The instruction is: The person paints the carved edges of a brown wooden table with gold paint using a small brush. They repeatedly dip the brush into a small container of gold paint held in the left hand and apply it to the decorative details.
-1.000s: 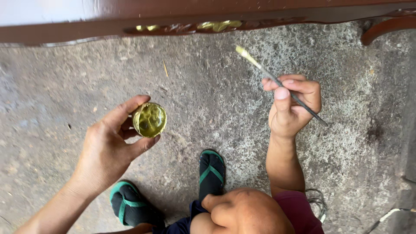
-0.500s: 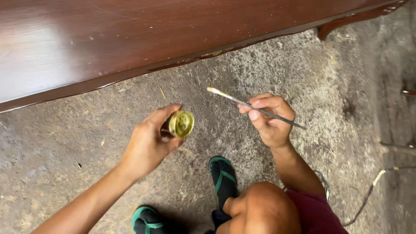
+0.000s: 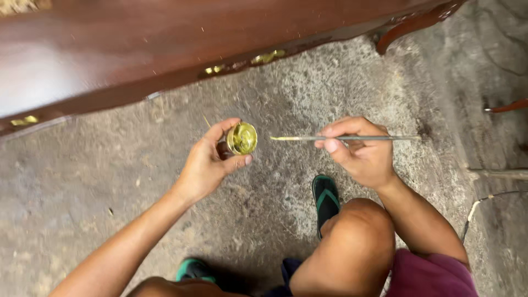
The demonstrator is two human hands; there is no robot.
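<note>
My left hand (image 3: 208, 165) holds a small round pot of gold paint (image 3: 242, 138), tilted so its open mouth faces right. My right hand (image 3: 360, 154) pinches a thin paintbrush (image 3: 341, 138) that lies level, its gold-tipped bristles pointing left and stopping a short way from the pot. Both hands hover over a rough concrete floor (image 3: 99, 187). My bent knee (image 3: 357, 231) shows below the right hand.
A dark polished wooden furniture top (image 3: 137, 49) fills the upper frame, with gold-painted carving (image 3: 267, 56) along its lower edge and a curved leg (image 3: 412, 25) at upper right. A green-strapped sandal (image 3: 326, 199) rests on the floor. A cable (image 3: 478, 206) lies at right.
The view has shifted so the wooden top fills more of the frame. The brush has swung from slanted to level, its tip now nearer the paint pot.
</note>
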